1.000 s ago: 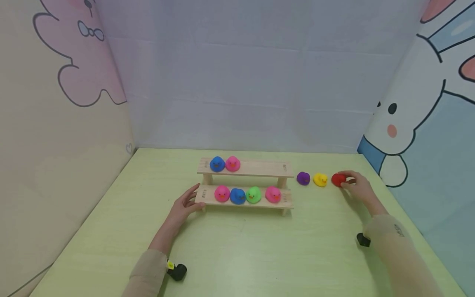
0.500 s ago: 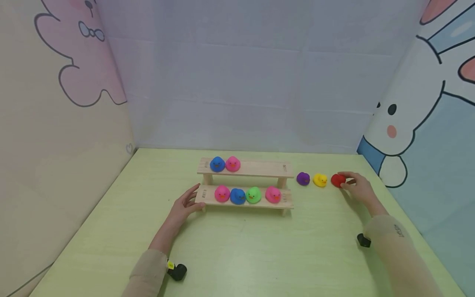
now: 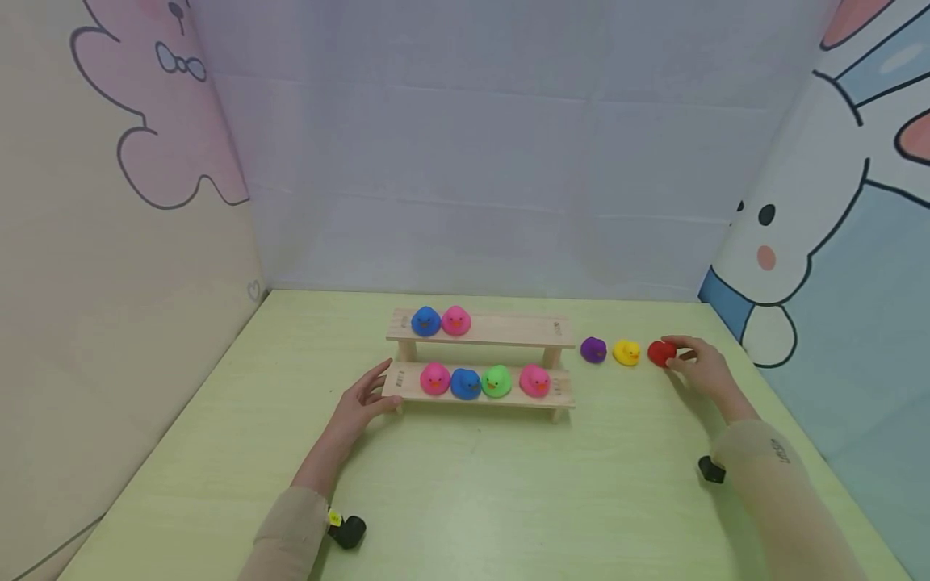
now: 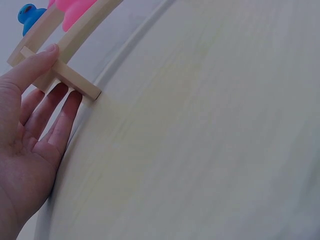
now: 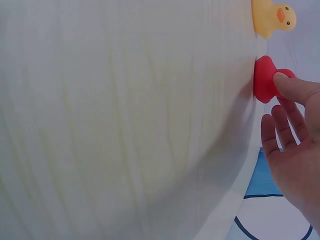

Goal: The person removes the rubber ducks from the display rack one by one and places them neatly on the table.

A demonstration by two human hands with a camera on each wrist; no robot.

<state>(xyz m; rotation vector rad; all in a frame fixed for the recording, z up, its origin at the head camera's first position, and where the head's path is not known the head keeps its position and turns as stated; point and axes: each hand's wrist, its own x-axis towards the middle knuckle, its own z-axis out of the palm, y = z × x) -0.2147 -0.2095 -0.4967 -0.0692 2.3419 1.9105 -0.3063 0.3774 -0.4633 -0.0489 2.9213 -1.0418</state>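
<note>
My left hand (image 3: 359,403) holds the left end of a two-tier wooden display stand (image 3: 508,329), thumb at the front and fingers at the side. In the left wrist view the thumb (image 4: 37,67) lies along the stand's end. On the upper tier sit a blue duck (image 3: 425,321) and a pink duck (image 3: 456,320). The lower tier bears several ducks: pink (image 3: 435,378), blue (image 3: 466,384), green (image 3: 497,382) and, past a gap, another pink one (image 3: 534,381). My right hand (image 3: 705,371) pinches a red rubber duck (image 5: 264,80) that rests on the table.
Between the stand and the red duck, a purple duck (image 3: 593,349) and a yellow duck (image 3: 627,353) stand on the pale green table (image 3: 508,500). A light cloth (image 3: 472,161) hangs behind it, with cartoon-printed panels at both sides.
</note>
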